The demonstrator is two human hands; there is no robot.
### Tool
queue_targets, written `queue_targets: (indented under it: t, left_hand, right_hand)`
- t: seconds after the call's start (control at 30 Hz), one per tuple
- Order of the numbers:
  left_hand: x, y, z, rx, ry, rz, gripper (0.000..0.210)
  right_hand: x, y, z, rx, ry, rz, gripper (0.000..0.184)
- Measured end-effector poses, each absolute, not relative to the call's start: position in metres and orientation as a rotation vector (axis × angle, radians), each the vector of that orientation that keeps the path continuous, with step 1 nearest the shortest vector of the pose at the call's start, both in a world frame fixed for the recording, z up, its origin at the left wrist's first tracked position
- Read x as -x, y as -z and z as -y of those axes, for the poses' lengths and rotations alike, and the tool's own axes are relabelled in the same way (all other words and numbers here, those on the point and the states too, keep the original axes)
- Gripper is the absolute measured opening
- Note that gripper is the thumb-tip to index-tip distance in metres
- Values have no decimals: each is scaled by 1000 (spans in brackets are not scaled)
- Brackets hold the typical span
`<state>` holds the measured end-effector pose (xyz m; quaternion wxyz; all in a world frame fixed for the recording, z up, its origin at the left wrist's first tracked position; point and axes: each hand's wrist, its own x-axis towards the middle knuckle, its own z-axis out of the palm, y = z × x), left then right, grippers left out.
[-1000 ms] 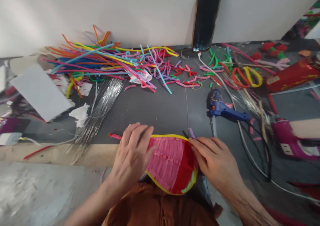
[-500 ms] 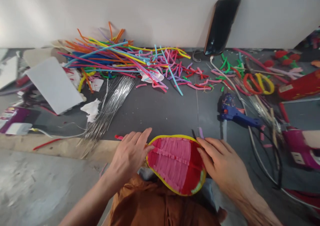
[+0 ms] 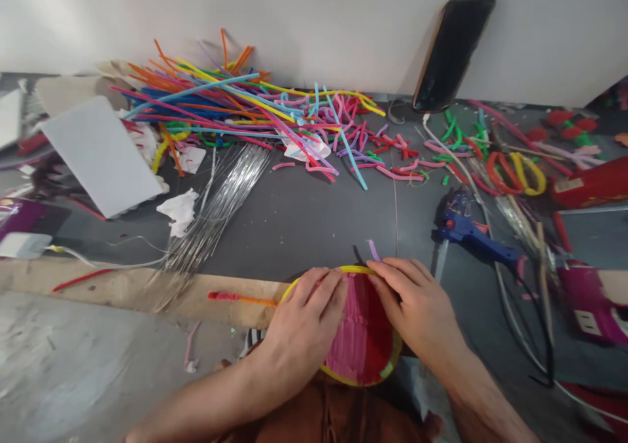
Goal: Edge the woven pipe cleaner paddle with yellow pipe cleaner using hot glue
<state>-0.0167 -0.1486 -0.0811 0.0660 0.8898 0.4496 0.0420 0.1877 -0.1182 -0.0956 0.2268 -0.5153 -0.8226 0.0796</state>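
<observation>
A flat, rounded pipe-cleaner piece, pink and red with a yellow rim, lies at the table's near edge over my lap. My left hand lies across its left part, fingers together and their tips at the top of the yellow rim; the thumb is hidden. At the upper right, my right hand grips the rim between thumb and fingers. Just above those fingertips a short lilac pipe-cleaner end sticks up, with a dark strip beside it. An orange and pink pipe cleaner lies left of the piece.
A heap of coloured pipe cleaners lies along the wall, with a bundle of silvery wires before it. The blue glue gun and its cable are at right. A phone leans on the wall. White box at left.
My left hand has moved right from the piece's left tip onto its upper surface, covering much of the pink. My right hand has shifted slightly left along the rim.
</observation>
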Motion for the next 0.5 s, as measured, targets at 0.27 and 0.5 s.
queue_targets:
  t: [0.27,0.5]
  left_hand:
    - [13,86,150,-2727,-144,-1411,36]
    - [10,88,148,-2753,-188,-1436,40]
  right_hand:
    - [-185,95,113,1444,-281,2266,19]
    - [-182,93,111,1463,-244,2260,19]
